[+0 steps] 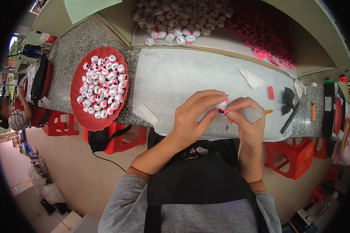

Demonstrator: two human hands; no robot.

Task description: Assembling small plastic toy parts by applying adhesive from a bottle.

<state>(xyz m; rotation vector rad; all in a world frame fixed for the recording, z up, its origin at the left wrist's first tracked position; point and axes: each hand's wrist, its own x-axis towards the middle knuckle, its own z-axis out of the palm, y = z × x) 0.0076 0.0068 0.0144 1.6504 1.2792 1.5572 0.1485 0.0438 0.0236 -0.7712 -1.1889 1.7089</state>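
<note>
- Right of frame centre: left hand (192, 118) and right hand (248, 131), both pinched on small white-and-pink piece (221, 105), partly hidden; needle-tipped bottle (252, 115) in right hand.
- Right, on white sheet (171, 85): folded paper scrap (252, 79), red scrap (271, 93), black rod (290, 117).
- Left: red scalloped tray (78, 112), heaped with white-and-pink balls (102, 79).
- Top: shelf (221, 51), white pieces (179, 23) left, pink bits (260, 33) right.

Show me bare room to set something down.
Bare: the white sheet between left hand and shelf edge, and toward the red tray above the white scrap. Crowded: the tray, full of white pieces; the sheet's right end, with scraps.
</note>
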